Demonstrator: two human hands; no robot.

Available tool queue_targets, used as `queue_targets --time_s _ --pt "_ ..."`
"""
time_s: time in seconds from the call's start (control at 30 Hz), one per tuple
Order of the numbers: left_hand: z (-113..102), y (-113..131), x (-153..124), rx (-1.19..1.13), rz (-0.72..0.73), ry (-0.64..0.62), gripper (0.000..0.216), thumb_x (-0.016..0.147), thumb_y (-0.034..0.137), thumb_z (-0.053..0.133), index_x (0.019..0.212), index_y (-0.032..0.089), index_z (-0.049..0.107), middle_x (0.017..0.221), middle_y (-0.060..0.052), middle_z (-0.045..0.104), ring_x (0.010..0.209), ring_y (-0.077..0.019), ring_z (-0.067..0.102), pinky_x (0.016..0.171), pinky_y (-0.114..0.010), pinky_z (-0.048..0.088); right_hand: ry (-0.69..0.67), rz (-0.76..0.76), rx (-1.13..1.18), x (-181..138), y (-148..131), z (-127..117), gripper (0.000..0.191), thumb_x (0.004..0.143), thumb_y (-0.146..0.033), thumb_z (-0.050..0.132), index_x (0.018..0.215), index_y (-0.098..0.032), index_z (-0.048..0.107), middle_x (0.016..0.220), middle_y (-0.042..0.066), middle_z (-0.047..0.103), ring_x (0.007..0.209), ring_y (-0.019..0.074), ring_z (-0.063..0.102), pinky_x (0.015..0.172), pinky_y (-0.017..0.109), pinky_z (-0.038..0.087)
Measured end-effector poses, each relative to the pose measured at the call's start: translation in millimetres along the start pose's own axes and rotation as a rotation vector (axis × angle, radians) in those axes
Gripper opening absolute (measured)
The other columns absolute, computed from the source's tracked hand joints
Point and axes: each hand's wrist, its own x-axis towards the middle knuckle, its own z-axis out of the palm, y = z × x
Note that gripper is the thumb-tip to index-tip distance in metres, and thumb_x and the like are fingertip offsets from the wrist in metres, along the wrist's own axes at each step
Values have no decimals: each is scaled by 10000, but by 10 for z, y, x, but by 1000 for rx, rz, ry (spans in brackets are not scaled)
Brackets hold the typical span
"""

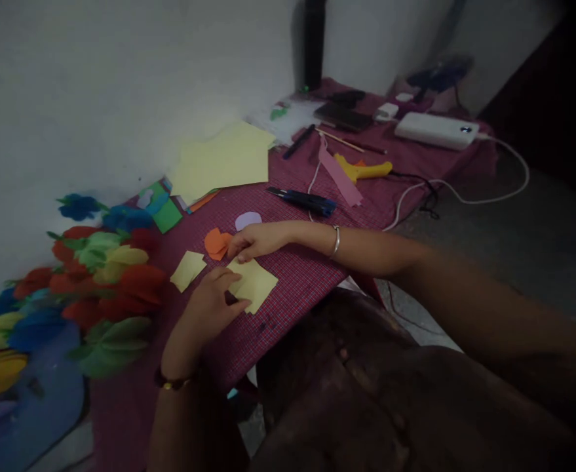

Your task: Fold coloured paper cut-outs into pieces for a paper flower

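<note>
A small pale-yellow square of paper (254,283) lies flat on the tabletop (297,275), which is covered in a dark red checked cloth, close to its near edge. The square sits turned like a diamond, one corner aimed at about 4 o'clock, so it has no real long axis. Both my hands are on it. My left hand (209,305) comes up from 7 o'clock and grips the paper's lower left edge, thumb on top and fingers curled over it; this hand is the nearer one and covers part of the sheet. My right hand (255,241) reaches in from 3 o'clock, forearm stretched level across the tabletop with a thin bangle at the wrist, fingers bent downward and the tips pressing the paper's upper corner. It pinches nothing that I can see.

Just beyond my right hand, at 11 o'clock, sits an orange paper cut-out (216,244), with a pale lilac paper oval (248,220) behind it. A second small yellow paper piece (188,269) lies at 9 o'clock of the square, apart from it. Dark blue scissors (303,200) lie farther off at 1 o'clock, and a heap of coloured paper flowers (96,275) spreads well to the left.
</note>
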Motion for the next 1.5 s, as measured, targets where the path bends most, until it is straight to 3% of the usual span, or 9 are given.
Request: queue_targets --time_s 0.13,0.27,0.5,0.7,0.83,0.97,1.03,1.17,1.5 --pt "11 -77 57 88 -39 -9 46 672 240 631 670 206 599 687 -13 587 647 -176 561 622 -294 427 50 -18 -46 40 35 25 244 734 -36 570 942 -119 667 833 0 686 708 93 577 638 179 419" --pt "41 -39 78 103 -57 14 115 676 149 541 573 201 538 607 9 532 583 -139 502 584 -266 363 59 0 -41 27 26 -1 236 736 -42 551 925 -114 672 767 -3 673 652 92 573 589 185 408" --pt "-40 -58 18 -41 -169 181 67 692 170 544 631 192 529 577 42 514 542 -111 487 531 -222 364 250 76 59 -59 -31 -148 160 829 -153 504 767 -96 640 634 4 635 517 61 528 518 181 397" --pt "-50 -13 19 17 -135 431 92 710 141 552 654 204 515 639 23 494 595 -127 466 581 -253 373 215 281 317 -61 -129 -39 496 861 -545 472 718 -93 621 562 20 613 445 70 540 451 177 418" --pt "-4 73 54 -26 -111 536 78 713 159 591 684 210 541 721 -4 532 699 -155 511 681 -291 419 217 249 380 -40 -164 57 258 703 -340 708 704 -98 619 518 -39 584 432 64 523 418 152 389" --pt "-20 84 32 -187 -207 785 187 837 318 530 991 213 518 929 -43 554 773 -151 564 683 -296 478 315 199 413 -38 -181 60 140 748 -227 644 811 -102 635 608 -36 635 503 74 561 479 164 431" --pt "-28 84 16 -497 -275 765 262 874 389 483 1082 229 489 946 -41 577 774 -145 595 663 -286 497 327 158 473 -39 -199 61 156 784 -229 604 869 -103 636 666 -21 662 545 82 586 513 173 445" --pt "16 112 43 -1121 -321 457 324 813 459 578 1027 216 580 877 -37 648 705 -139 621 610 -261 496 272 85 627 -39 -235 107 196 745 -264 653 852 -102 632 680 -13 664 542 87 580 528 186 449" --pt "62 172 92 -1252 -366 621 180 657 253 740 808 206 654 784 19 683 652 -99 607 632 -227 475 329 72 607 -28 -282 179 176 692 -153 630 863 -118 645 624 -49 605 483 53 504 469 155 401"
